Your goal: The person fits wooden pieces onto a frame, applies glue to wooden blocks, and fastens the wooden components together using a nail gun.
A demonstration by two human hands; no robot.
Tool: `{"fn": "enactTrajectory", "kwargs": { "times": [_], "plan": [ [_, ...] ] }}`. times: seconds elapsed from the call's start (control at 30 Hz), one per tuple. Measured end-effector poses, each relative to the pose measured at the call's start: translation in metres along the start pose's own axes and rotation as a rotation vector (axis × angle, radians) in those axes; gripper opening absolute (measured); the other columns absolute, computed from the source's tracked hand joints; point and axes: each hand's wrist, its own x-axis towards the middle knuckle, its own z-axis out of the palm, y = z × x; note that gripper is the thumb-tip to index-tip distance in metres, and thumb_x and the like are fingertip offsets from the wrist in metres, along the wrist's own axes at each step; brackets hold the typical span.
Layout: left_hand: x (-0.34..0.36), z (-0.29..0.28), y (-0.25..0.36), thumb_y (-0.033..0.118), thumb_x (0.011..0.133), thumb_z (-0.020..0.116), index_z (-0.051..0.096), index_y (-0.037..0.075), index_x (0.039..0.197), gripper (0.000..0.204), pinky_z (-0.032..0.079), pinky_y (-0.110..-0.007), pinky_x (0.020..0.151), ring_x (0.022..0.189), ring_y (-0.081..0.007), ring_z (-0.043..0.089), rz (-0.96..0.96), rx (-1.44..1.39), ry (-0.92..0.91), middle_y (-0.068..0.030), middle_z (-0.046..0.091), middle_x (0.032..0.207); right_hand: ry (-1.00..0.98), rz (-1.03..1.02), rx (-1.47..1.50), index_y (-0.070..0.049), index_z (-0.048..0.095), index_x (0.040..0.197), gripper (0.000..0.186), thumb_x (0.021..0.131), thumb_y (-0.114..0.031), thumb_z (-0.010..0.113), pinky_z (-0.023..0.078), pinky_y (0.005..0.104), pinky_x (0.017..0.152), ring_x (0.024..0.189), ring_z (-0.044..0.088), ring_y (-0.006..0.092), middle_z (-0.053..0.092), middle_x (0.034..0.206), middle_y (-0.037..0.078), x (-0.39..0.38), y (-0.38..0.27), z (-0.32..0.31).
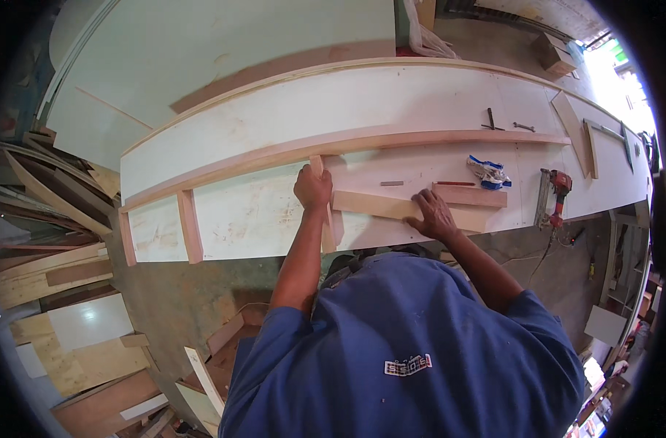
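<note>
On the white worktable (449,98), a long wooden rail (267,155) runs from left to right, with short crosspieces joined to its near side at the left. My left hand (313,187) is closed round another wooden crosspiece (328,232), close to where it meets the rail. A pale wooden board (373,205) lies slanted, its left end beside that crosspiece. Across this board spreads my right hand (433,214), fingers at its far edge and thumb toward the near one. Just right of it lies a reddish wood block (471,195).
A red nail gun (557,193) with its hose stands at the table's near right edge. Beyond the block are a blue-and-white plastic packet (488,172), a red pencil (455,183) and a small wrench (523,127). Offcuts (63,277) are stacked on the left floor.
</note>
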Motion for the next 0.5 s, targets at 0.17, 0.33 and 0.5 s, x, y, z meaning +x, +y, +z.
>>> {"fn": "enactTrajectory", "kwargs": {
  "times": [0.17,0.33,0.5],
  "plan": [
    [-0.007,-0.005,-0.002,0.036,0.083,0.074,0.065,0.002,0.097,0.038,0.057,-0.052,0.078,0.088,-0.0412,0.071,-0.008,0.051,-0.005,-0.0208,0.07,0.096,-0.028,0.008,-0.07,0.0,0.055,0.124,0.063,0.073,-0.024,0.082,0.045,0.0492,0.103,0.117,0.053,0.0373,0.055,0.12,0.018,-0.021,0.01,0.012],
    [-0.009,-0.012,-0.018,0.04,0.085,0.073,0.066,0.002,0.096,0.04,0.055,-0.051,0.077,0.089,-0.0407,0.07,-0.038,0.016,-0.043,-0.0209,0.071,0.097,-0.104,-0.008,0.028,-0.001,0.055,0.12,0.06,0.067,-0.017,0.077,0.046,0.05,0.1,0.113,0.054,0.0398,0.054,0.115,0.018,-0.018,0.01,0.006],
    [0.018,-0.014,-0.041,0.054,0.087,0.074,0.069,0.002,0.079,0.053,0.053,-0.047,0.072,0.078,-0.0345,0.069,-0.381,-0.364,-0.157,-0.0179,0.072,0.082,-0.093,0.096,0.193,-0.001,0.051,0.116,0.059,0.065,-0.016,0.076,0.05,0.0511,0.093,0.107,0.055,0.0434,0.052,0.108,0.02,-0.014,-0.006,-0.034]
  ]
}}
